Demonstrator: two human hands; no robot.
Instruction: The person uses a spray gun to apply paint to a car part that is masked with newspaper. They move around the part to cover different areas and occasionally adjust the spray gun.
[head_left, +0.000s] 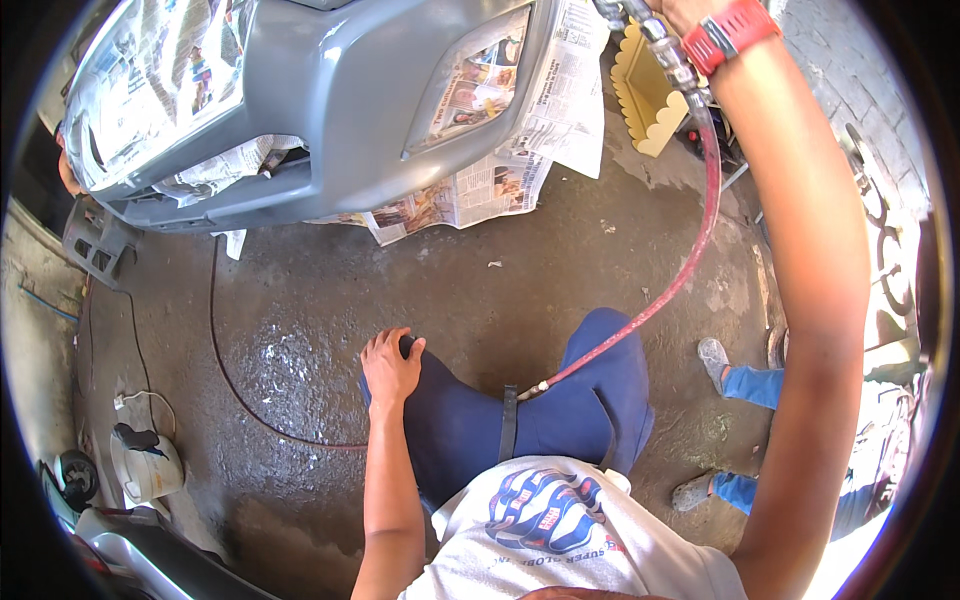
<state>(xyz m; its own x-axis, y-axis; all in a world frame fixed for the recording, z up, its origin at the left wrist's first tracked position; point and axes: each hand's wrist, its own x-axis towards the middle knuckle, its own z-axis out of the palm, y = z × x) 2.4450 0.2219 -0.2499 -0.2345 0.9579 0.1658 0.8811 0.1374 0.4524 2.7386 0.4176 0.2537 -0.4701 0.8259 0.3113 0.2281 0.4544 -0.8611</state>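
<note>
One view, from the head. The left hand (pixel 390 365) lies flat on the knee (pixel 450 400), fingers loosely spread over it and holding nothing. The right hand (pixel 682 8) is raised far ahead and is mostly cut off by the rim, so I cannot tell its grip. It is probably closed around the metal fitting (pixel 668 50) just below it. From the fitting a red hose (pixel 703 220) curves back toward the lap.

The grey bumper (pixel 350 90) stands ahead of the left hand and left of the right one. The work likely goes best with the left hand braced as it is and the hose slack.

Newspaper (pixel 480 185) with colour pictures masks the lamp recesses and hangs below the bumper. A yellow scalloped board (pixel 650 95) stands just under the right wrist.
</note>
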